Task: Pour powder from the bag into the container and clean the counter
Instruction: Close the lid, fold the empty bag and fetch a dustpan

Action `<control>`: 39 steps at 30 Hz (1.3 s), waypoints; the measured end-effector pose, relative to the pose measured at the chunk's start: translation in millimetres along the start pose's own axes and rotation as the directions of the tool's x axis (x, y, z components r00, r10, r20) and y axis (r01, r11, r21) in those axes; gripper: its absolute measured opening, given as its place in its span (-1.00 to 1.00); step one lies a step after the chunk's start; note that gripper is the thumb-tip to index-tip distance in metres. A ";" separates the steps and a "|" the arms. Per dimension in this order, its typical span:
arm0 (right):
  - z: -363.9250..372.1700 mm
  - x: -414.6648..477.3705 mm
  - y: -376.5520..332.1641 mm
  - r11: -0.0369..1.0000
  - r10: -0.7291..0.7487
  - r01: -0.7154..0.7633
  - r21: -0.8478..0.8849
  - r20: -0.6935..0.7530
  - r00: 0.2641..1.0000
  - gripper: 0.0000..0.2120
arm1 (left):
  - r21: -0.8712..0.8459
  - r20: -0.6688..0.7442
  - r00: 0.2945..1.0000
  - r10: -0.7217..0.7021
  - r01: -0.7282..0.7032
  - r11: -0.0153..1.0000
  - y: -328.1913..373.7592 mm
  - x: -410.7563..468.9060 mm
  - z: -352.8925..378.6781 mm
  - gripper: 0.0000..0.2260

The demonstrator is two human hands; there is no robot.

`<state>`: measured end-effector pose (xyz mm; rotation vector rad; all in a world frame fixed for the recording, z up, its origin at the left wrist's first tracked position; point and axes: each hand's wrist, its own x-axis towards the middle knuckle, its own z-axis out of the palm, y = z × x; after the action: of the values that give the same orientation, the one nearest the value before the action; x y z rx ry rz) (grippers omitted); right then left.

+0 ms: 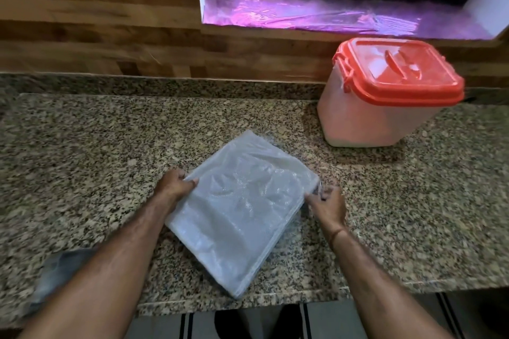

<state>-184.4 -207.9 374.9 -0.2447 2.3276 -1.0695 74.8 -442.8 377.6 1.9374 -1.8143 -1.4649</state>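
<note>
The speckled stone surface (110, 146) runs the full width in front of me, and I can make out no spilled powder on it, though the pattern would hide a light dusting. At the far right, close to the wooden wall, stands the container (366, 124). Its red lid (399, 71) sits squarely on top and the side clasps look closed. Through the cloudy wall I cannot tell how much is inside.

The bag (242, 209) lies flat near the middle of the surface, turned cornerwise, with one corner reaching toward the near edge. It is well apart from the container and looks thin and smooth, more like a flat packet than a bulging sack. I cannot say whether it holds powder or is already empty. A grey cloth (63, 267) lies at the near left, partly under my left forearm.

My left hand (173, 187) holds the bag's left edge, fingers curled over it with the thumb on top. My right hand (327, 206) pinches the right corner between fingertips and thumb.

My guess is that either nothing has been poured yet, with opening the lid, pouring and wiping all to come, or the pouring is over and only the bag and the wiping remain. The closed lid and the unused cloth fit both.
</note>
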 end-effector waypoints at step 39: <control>-40.3 9.3 -97.6 0.879 -0.121 -0.043 0.475 0.310 0.943 -0.70 | -0.528 -0.095 0.992 0.081 -0.119 0.841 62.4 -69.9 -17.6 -0.62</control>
<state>-221.1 -250.5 464.8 -0.2578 1.7045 -1.4592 55.1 -412.2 465.8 1.5638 -1.2643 -1.6224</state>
